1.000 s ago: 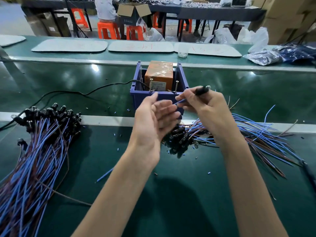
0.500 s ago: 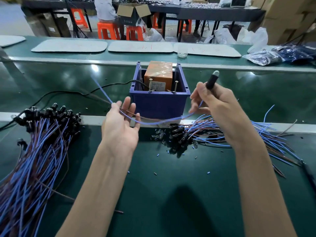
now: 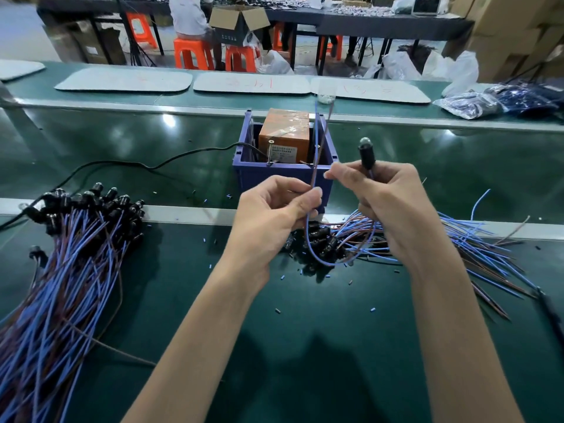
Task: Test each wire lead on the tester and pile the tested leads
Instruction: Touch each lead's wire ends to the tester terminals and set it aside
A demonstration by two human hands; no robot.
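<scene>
One wire lead hangs in a loop between my hands, blue and brown wires with a black LED holder at one end. My right hand grips the black holder, which points up. My left hand pinches the two wires, whose free ends stick up in front of the tester. The tester is an orange box inside a blue plastic bin, with two metal pins on the bin's front rim. A big pile of leads lies at the left. A second heap of leads lies under and right of my right hand.
A black cable runs from the tester across the green belt to the left. Small cut bits of insulation litter the mat. Grey trays and plastic bags sit on the far bench. A person sits on orange stools beyond.
My left hand moved right, back toward the tester, and now pinches the wire ends upright. The lead went from stretched sideways to a hanging loop. My right hand lowered slightly.
</scene>
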